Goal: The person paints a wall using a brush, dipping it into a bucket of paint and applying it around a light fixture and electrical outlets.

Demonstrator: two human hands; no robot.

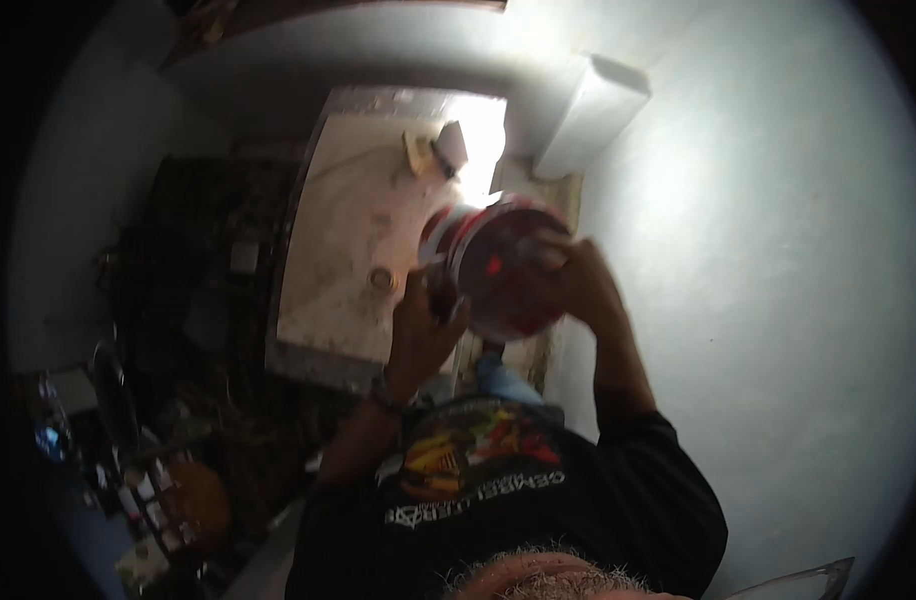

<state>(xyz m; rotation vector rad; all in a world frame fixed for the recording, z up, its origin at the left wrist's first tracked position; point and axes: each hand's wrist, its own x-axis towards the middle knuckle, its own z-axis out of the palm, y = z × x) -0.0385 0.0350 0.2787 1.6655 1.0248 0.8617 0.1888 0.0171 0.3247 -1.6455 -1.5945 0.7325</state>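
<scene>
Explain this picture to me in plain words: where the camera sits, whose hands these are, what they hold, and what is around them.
There is no machine here: a person wears one camera on the head, looking steeply down with a wide, rounded lens. Both hands grip a red and white bucket. The left hand takes its near side, the right hand its far side. Below lies a pale stained floor slab with a small round drain. A white wall fills the right. Dim clutter sits at the left, too dark to name.
</scene>
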